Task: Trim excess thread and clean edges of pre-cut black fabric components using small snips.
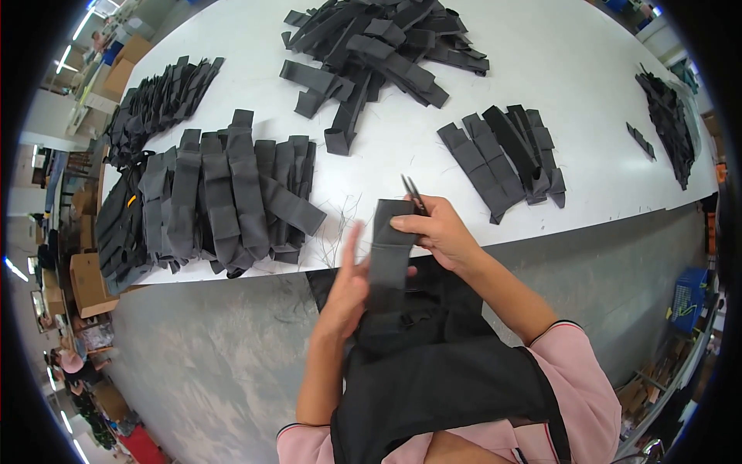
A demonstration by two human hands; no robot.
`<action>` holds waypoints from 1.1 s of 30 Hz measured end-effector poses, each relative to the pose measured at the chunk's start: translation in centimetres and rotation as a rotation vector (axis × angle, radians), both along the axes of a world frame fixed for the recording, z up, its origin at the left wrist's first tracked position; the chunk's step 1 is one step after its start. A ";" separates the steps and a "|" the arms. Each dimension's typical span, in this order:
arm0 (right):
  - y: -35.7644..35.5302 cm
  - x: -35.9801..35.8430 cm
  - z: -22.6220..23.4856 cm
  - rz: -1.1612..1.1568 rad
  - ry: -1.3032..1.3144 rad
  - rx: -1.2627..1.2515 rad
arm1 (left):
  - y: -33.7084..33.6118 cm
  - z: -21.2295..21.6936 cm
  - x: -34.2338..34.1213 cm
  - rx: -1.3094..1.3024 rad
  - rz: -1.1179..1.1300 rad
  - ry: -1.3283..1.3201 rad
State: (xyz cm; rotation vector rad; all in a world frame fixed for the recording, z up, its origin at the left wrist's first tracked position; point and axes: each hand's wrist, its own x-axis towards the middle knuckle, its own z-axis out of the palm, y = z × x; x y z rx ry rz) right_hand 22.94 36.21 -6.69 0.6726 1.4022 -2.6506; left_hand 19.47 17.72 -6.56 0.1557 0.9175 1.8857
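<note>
A dark grey fabric strip [388,259] hangs in front of me near the table's front edge, its lower part blurred. My right hand [442,232] pinches its upper end between thumb and fingers. The same hand holds dark thread snips [414,195], their two pointed blades apart and aimed away from me. My left hand [345,298] is at the strip's left side, smeared by motion. Its index finger points up, and a fingertip shows past the strip's right edge; the other fingers are behind the cloth, so its grip is unclear.
Folded grey strips [220,205] lie in rows at the left, beside a darker bundle [158,100]. A loose heap of strips [379,46] is at the far middle. A smaller stack [502,158] lies right of my hands. Thread scraps [340,224] litter the white table [580,93].
</note>
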 end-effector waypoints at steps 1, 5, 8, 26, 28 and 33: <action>-0.3 -0.4 -0.2 0.002 0.000 -0.001 | 0.5 -1.3 0.4 -0.035 -0.047 0.126; -1.2 -0.3 -0.8 -0.031 0.033 0.410 | 1.2 -0.7 1.0 -0.378 0.053 -0.020; -0.7 2.5 -1.7 -0.207 0.264 1.100 | 1.2 -0.2 0.7 -0.413 0.097 0.038; -1.4 3.7 -0.7 -0.242 0.492 1.482 | 1.7 0.9 0.9 -0.427 0.107 0.059; -1.6 3.7 -0.5 -0.054 0.372 1.368 | 1.7 0.8 0.9 -0.374 0.105 0.029; -1.3 4.1 -1.7 -0.109 0.271 0.884 | 1.6 1.2 0.9 -0.277 0.119 -0.085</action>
